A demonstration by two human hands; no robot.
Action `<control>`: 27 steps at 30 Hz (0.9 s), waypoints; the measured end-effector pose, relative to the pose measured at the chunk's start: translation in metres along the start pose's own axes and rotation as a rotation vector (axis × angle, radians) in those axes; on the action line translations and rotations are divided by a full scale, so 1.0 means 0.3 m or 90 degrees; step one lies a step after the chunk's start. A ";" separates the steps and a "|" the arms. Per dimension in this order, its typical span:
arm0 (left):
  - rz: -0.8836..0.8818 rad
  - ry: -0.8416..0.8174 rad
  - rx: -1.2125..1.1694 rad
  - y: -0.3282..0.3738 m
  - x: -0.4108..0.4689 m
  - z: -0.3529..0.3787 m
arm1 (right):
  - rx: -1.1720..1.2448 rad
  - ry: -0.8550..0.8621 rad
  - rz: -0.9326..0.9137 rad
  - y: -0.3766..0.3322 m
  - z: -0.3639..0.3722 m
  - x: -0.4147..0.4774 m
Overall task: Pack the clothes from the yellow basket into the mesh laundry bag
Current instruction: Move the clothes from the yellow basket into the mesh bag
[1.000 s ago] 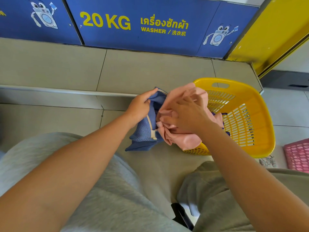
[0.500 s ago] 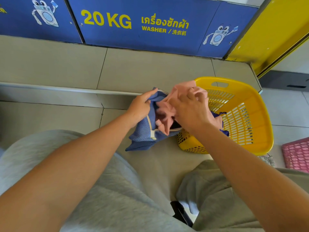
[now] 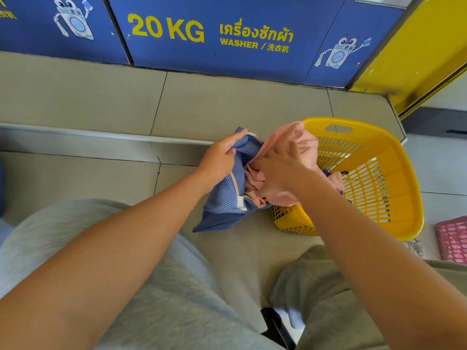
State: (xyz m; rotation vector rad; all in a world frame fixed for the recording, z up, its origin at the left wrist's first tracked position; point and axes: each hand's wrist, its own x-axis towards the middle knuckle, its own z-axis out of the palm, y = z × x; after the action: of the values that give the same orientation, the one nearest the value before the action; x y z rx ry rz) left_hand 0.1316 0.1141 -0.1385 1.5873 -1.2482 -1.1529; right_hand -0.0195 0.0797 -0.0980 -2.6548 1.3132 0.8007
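Down on the tiled floor (image 3: 75, 173) before the washers, the left hand (image 3: 219, 160) pinches the rim of the blue mesh laundry bag (image 3: 227, 198), its mouth facing right. The right hand (image 3: 280, 173), grip bunched round a pink garment (image 3: 305, 142), sits right at that mouth. Part of the cloth trails over the yellow basket (image 3: 364, 127), so the push likely goes leftward and down.

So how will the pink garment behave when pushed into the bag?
Probably floppy: the pink garment bunches and folds around the right hand. Likely light; one hand lifts it. It may slump back out of the slack mesh bag.
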 end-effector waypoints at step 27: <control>-0.016 0.010 -0.071 0.001 -0.007 0.006 | 0.264 0.400 0.122 0.098 -0.142 -0.079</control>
State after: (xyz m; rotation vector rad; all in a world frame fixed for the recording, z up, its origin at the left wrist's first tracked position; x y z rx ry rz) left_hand 0.1294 0.1159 -0.1382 1.5299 -1.1378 -1.2021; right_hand -0.0357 0.0659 -0.0452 -2.5304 1.6438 -0.3243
